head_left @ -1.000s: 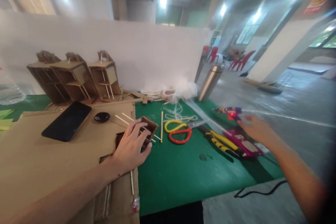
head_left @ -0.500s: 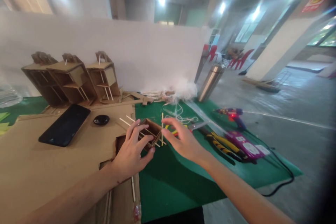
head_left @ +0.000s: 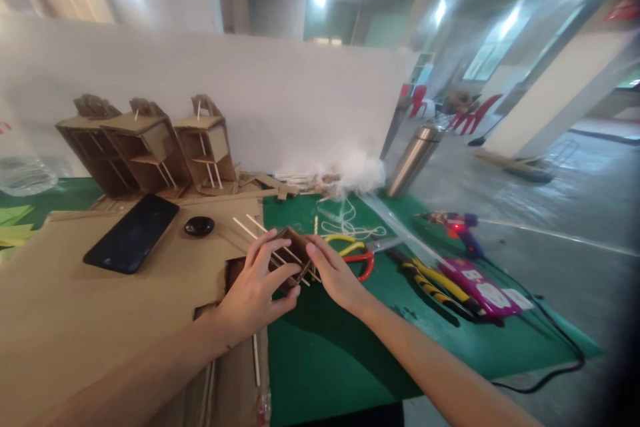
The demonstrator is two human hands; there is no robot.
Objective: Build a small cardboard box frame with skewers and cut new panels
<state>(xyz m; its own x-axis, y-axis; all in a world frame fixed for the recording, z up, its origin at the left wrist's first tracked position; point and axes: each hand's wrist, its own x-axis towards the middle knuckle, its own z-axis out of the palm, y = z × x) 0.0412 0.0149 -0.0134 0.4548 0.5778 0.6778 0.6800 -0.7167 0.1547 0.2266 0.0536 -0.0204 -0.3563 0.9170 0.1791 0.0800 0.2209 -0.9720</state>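
Both sides of the cardboard box [head_left: 296, 240] were touched over the bench [head_left: 330, 367]: the left hand [head_left: 256, 292], spread, gripped it; the right hand's [head_left: 341, 278] pinch was unclear. Its mouth faced up; two sticks [head_left: 244, 227] slanted away leftward.

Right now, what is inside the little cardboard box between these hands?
Parts of thin sticks show inside the box. The left hand covers part of it; anything behind that hand can't be seen.

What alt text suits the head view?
Left hand holds a small open brown cardboard box crossed by thin white sticks, right hand at its right edge. Nearby, yellow-and-red-handled metal scissors lie on a green tabletop.
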